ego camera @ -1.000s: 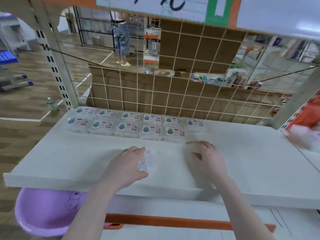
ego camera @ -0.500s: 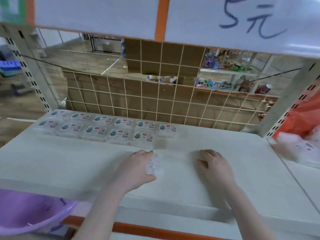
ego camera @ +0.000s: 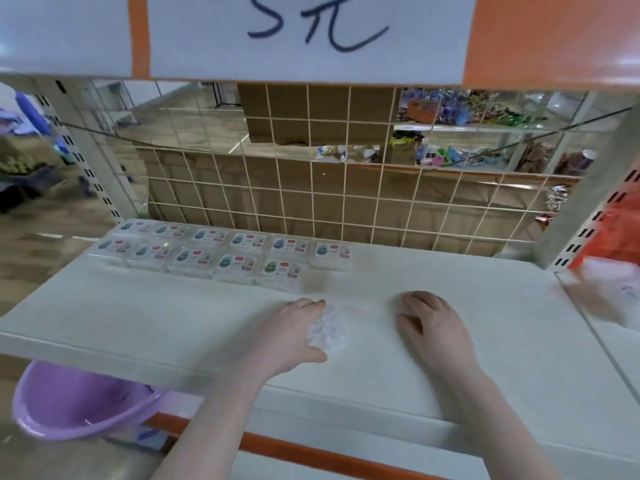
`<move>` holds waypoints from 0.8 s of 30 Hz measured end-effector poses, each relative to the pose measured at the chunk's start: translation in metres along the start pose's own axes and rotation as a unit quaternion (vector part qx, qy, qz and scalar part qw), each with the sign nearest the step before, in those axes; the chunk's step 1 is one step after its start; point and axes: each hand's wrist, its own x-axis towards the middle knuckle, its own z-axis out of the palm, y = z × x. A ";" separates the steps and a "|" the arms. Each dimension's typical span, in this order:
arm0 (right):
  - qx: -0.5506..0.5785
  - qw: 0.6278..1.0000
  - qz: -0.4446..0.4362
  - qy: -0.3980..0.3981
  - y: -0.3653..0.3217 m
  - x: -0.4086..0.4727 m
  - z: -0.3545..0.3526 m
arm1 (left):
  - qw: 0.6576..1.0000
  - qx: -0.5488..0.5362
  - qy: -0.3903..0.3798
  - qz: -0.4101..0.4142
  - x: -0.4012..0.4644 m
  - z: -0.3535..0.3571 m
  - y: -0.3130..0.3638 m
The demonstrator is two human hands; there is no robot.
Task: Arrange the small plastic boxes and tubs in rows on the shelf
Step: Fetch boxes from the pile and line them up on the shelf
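Observation:
Several small clear plastic boxes (ego camera: 239, 258) with labelled lids lie in two rows at the back left of the white shelf (ego camera: 138, 306). The back row is one box longer than the front row. My left hand (ego camera: 287, 332) rests on the shelf near the front and holds a crumpled clear plastic wrapper (ego camera: 327, 329) between fingers and thumb. To its right, my right hand (ego camera: 429, 322) lies palm down on the shelf with fingers curled under; nothing shows in it.
A wire grid (ego camera: 346, 209) backs the shelf. Slotted uprights stand at left (ego camera: 86, 168) and right (ego camera: 581, 216). An upper shelf edge with a paper sign (ego camera: 311, 32) hangs overhead. A purple basin (ego camera: 76, 403) sits below left. A red bag with boxes (ego camera: 609, 271) lies at right.
The camera view has swung right and tilted up, showing the price sign. Both hands stay in place on the shelf, the left still holding the wrapper.

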 end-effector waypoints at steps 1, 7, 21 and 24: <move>0.004 1.000 0.000 0.001 0.000 0.000 0.000 | 1.000 0.000 0.000 0.000 0.000 -0.001 0.000; 0.014 1.000 0.012 -0.015 0.004 0.002 0.002 | 0.999 -0.005 -0.040 0.024 0.001 -0.014 0.002; 0.016 1.000 0.013 -0.019 0.006 0.002 0.002 | 0.985 -0.133 -0.099 0.054 0.027 -0.040 -0.005; 0.010 1.000 0.016 -0.015 0.006 0.003 0.002 | 0.987 -0.145 -0.058 0.048 0.032 -0.039 -0.006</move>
